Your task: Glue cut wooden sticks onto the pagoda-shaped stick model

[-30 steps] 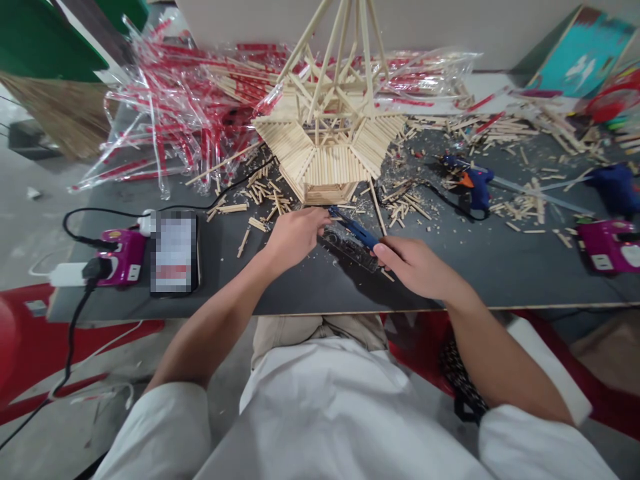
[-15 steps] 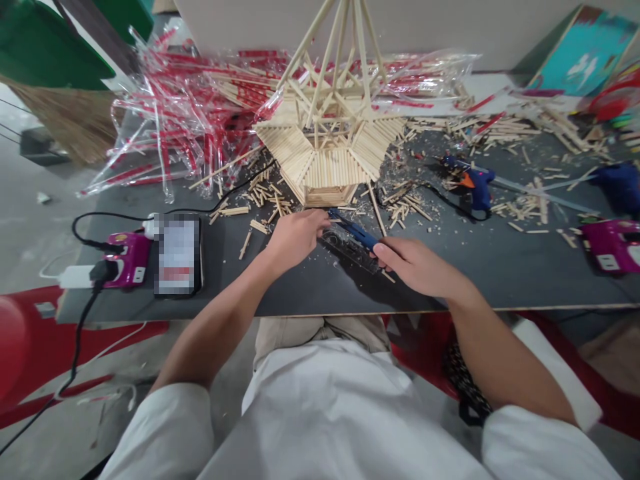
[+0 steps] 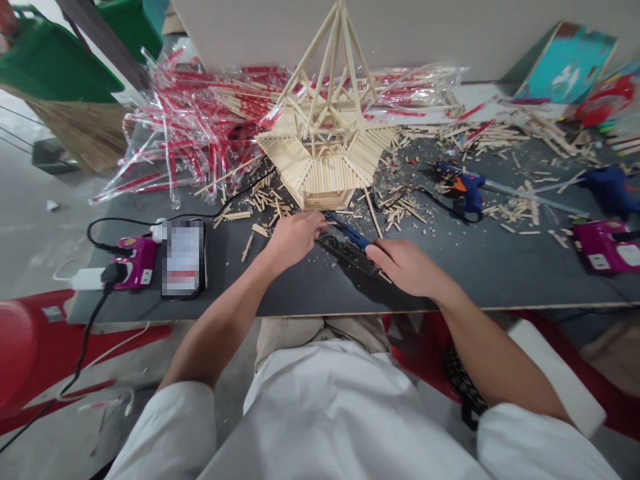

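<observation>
Two hands meet over a clear ruler [image 3: 356, 259], in front of the stick house [image 3: 327, 163]; this looks like a snipping step; the right hand [image 3: 406, 268] is wrapped round the blue cutter [image 3: 350, 235]; the left hand [image 3: 293, 239] pinches at its tip, on what I cannot tell; a clean snip needs steady hands; both arms reach forward, wrists low.

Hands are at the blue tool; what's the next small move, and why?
Probably squeeze the blue-handled cutter: the right hand grips its handles, and its tip meets the left hand over the clear ruler. Any stick in the tip is too small to tell.
</observation>
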The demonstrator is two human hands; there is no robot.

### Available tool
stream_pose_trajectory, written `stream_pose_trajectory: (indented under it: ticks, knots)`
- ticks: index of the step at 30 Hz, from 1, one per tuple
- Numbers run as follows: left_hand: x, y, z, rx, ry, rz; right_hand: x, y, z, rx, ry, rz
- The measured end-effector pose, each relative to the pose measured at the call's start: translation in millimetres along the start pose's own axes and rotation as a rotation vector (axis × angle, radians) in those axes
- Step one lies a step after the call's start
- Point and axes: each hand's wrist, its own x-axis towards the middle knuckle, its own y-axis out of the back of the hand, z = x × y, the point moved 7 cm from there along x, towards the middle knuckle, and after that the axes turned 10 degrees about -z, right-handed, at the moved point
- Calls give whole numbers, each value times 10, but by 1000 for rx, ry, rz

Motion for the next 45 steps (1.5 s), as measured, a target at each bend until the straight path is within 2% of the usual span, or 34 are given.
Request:
stream_pose_trajectory:
  ticks: [7,16,19,24,27,33,41,45]
  knots:
    - [11,-5,19,90,-16,-29,15,-9,28,26,-28,6]
    - [-39,43,13,147,-15,-2,-58,19,166,405,-66,-57]
    - [-35,31,48,-18,-29,-24,-80,8,182,474,-98,14]
    - [0,-120,152,-607,-66,-46,-123,-132,75,554,-94,78]
    - [6,-193,182,-787,-46,-53,-136,-172,-16,528,-71,125]
    - [-26,-112,207,-795,-74,14,-89,-242,-52,597,-71,154]
    - [0,-203,180,-717,-42,9,-102,-268,-85,584,-40,223]
    - [-8,-188,152,-709,-11,29,-57,-349,-88,682,-57,195]
